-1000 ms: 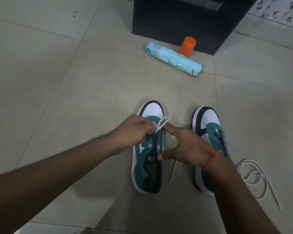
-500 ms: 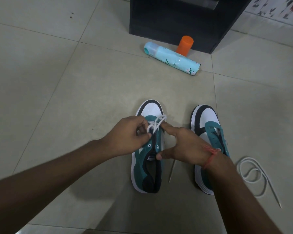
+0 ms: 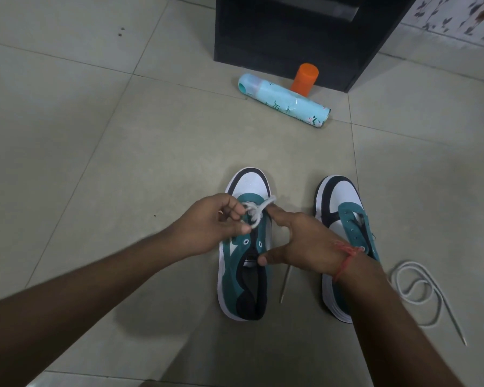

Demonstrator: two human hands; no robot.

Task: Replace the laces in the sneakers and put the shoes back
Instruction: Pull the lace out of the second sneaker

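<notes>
Glossy beige floor tiles (image 3: 95, 163) with thin grout lines are carrying everything, and a matte black box-shaped cabinet (image 3: 291, 32) is standing at the far edge. Two teal, white and black low-top sneakers are sitting side by side with toes pointing away: the left sneaker (image 3: 245, 275) is showing its dark, hollow opening, while the right sneaker (image 3: 344, 208) is lying partly under the right forearm. A pale blue cylindrical spray can (image 3: 284, 100) is lying on its side before the cabinet, touching an upright orange plastic cap (image 3: 304, 78). A loose white woven lace (image 3: 419, 294) is curling on the tile right of the shoes. The left hand (image 3: 207, 223) is curling its fingers around a white lace loop (image 3: 256, 215) over the left sneaker's lowest eyelets. The right hand (image 3: 299, 243) is spreading, its forefinger pressing that lace and thumb resting on the tongue, a red thread bracelet (image 3: 347, 259) circling the wrist.
</notes>
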